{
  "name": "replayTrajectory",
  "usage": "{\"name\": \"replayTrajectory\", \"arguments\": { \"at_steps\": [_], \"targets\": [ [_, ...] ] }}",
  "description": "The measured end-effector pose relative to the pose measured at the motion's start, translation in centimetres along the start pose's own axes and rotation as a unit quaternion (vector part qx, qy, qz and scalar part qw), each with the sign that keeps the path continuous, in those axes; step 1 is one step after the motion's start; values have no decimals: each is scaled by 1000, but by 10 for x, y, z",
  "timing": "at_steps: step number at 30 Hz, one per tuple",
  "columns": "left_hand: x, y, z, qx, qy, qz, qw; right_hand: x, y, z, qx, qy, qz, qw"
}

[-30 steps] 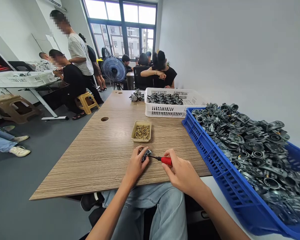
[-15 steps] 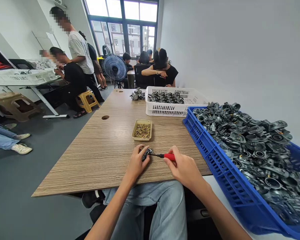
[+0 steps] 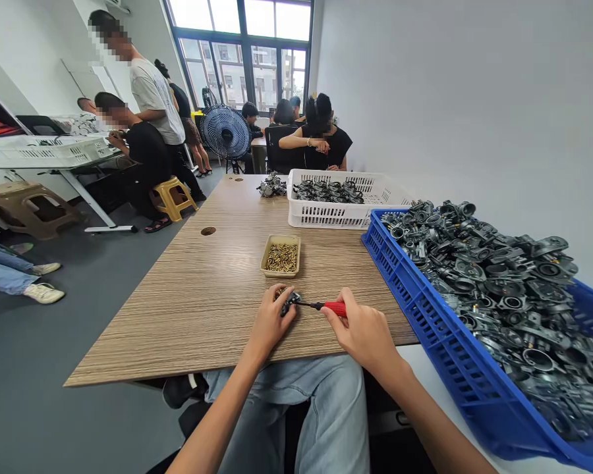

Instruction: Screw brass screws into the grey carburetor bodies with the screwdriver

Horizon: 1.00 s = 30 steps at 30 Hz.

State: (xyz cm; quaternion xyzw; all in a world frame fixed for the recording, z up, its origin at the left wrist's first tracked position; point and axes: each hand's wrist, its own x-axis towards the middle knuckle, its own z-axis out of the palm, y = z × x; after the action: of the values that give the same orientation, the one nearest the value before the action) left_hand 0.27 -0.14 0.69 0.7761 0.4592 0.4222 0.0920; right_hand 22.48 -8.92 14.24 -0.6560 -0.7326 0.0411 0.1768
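On the wooden table, the metal casting is grasped by the left hand and should be braced firmly; the red-handled screwdriver, gripped in the right hand's fingers, is best aligned straight, though tip seating cannot be confirmed.

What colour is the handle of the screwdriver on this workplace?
The screwdriver handle is red; it shows best in the head view.
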Motion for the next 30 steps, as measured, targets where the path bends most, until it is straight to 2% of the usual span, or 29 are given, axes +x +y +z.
{"name": "replayTrajectory", "arguments": {
  "at_steps": [6, 10, 15, 18, 21, 25, 27, 30],
  "targets": [
    [0, -2, 0, -4, -4, 1, 1000, -5, 2, -6, 101, -24, -68, 992],
    [0, -4, 2, -5, -4, 3, 1000, -6, 3, -3, 80, -18, -119, 990],
    [-1, -5, 2, -4, -2, -2, 1000, -1, 3, 5, -16, 19, -32, 999],
    [-1, -4, 2, -4, -1, -7, 1000, 1, 2, 6, -30, 20, -1, 999],
    [-1, -4, 2, -5, 0, -7, 1000, 0, 2, 2, 16, 7, -14, 1000],
    [0, -4, 2, -9, 2, -4, 1000, -4, 3, -4, 100, -13, -77, 992],
    [0, -5, 3, -9, 6, -2, 1000, -5, 3, -3, 93, -10, -95, 991],
    [0, -5, 3, -7, 9, 1, 1000, -6, 2, 4, 35, 17, -70, 997]
  ]
}}
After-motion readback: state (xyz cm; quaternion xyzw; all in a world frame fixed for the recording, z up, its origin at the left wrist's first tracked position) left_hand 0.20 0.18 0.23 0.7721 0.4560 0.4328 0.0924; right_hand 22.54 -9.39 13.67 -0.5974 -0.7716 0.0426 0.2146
